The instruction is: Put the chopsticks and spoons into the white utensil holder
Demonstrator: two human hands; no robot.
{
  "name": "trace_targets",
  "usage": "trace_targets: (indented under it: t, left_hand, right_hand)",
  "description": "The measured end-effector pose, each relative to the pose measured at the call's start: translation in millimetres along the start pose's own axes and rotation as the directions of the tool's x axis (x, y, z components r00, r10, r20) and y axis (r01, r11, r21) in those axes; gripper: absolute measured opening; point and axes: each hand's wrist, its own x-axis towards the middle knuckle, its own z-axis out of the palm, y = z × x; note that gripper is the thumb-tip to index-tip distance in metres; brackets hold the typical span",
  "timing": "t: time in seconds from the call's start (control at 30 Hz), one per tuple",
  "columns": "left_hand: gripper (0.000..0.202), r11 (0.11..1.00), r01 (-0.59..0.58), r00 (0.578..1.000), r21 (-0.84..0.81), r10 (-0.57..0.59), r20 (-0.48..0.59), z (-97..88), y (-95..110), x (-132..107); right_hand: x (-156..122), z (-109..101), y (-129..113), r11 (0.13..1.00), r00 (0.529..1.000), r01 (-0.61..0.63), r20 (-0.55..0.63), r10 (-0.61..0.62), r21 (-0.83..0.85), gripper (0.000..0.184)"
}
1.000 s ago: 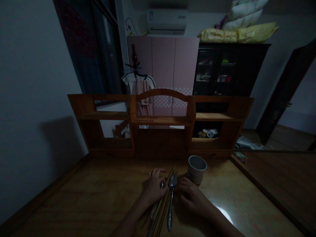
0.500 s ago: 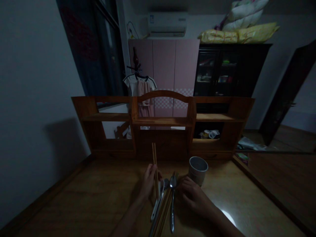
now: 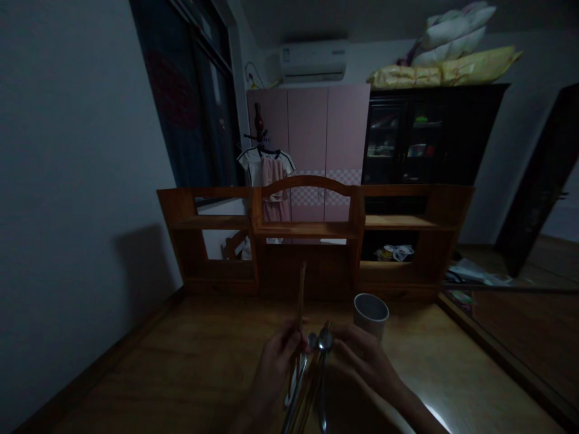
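Observation:
My left hand (image 3: 277, 361) is closed round a pair of wooden chopsticks (image 3: 301, 293) that stand upright above the wooden desk (image 3: 181, 367). My right hand (image 3: 362, 358) rests with curled fingers beside a metal spoon (image 3: 324, 346), its fingertips touching the spoon's bowl end. More chopsticks and cutlery (image 3: 301, 386) lie in a bundle between the two hands. A pale cup (image 3: 371, 314) stands upright just beyond my right hand.
A wooden shelf unit (image 3: 312, 232) runs along the back of the desk. A grey wall (image 3: 67, 211) borders the left side. Behind stand a pink wardrobe (image 3: 312, 138) and a dark glass cabinet (image 3: 429, 132). The room is dim.
My left hand has lifted a pair of chopsticks from the bundle and raised them upright. The camera has shifted, so the hands sit lower in view.

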Motion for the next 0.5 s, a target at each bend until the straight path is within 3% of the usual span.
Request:
trace_targets:
  t: [0.1,0.23,0.33,0.5]
  left_hand:
    - [0.025,0.989,-0.021,0.999,0.149,0.026,-0.033,16.9,3,-33]
    - [0.031,0.989,-0.038,0.998,0.143,0.046,-0.051,38.3,-12,-54]
    - [0.037,0.989,-0.050,0.999,0.138,0.051,-0.002,49.4,-18,-59]
    - [0.043,0.989,0.016,0.999,0.149,-0.008,-0.053,57.5,-19,-62]
  right_hand:
    - [5,-3,-46,0.992,0.998,-0.042,-0.047,0.048,0.122,0.025]
    - [4,-4,-99,0.996,0.992,0.023,-0.123,-0.012,0.088,0.020]
    - [1,-6,-115,0.998,0.985,0.059,-0.165,-0.058,0.003,0.014]
    - [-3,-16,-119,0.997,0.992,0.068,-0.102,-0.070,-0.020,0.013]
